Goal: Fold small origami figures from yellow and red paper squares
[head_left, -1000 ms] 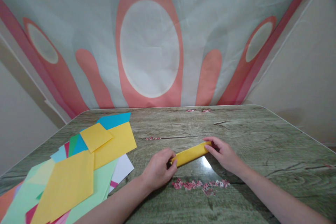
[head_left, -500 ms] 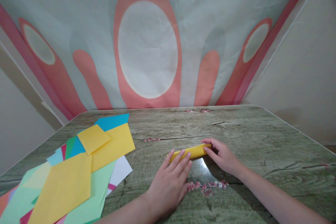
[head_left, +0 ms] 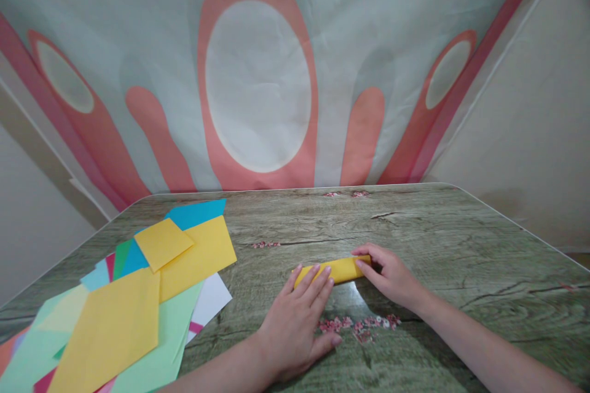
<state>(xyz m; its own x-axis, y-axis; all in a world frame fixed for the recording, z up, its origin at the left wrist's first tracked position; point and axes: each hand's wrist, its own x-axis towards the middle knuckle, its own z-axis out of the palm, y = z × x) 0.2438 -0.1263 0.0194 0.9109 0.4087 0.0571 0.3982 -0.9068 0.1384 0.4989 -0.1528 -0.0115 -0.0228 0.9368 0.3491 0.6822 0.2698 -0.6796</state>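
Note:
A narrow strip of folded yellow paper (head_left: 343, 270) lies on the wood-patterned table, tilted slightly up toward the right. Over its left end my left hand (head_left: 302, 316) rests with fingers stretched out and a little apart, the fingertips on the paper and the thumb on the tabletop. My right hand (head_left: 385, 271) pinches the strip's right end between thumb and fingers. The part of the paper under the left fingers is hidden.
On the left, a loose pile of coloured paper holds a large yellow sheet (head_left: 108, 325), a smaller yellow piece (head_left: 163, 242), a blue sheet (head_left: 198, 214) and green sheets (head_left: 157, 350). The table (head_left: 415, 221) ends at a printed backdrop (head_left: 177, 12).
The left thumb has spread outward to the right, away from the fingers. The yellow strip shows a slightly wider face. The right hand keeps its pinch in nearly the same place.

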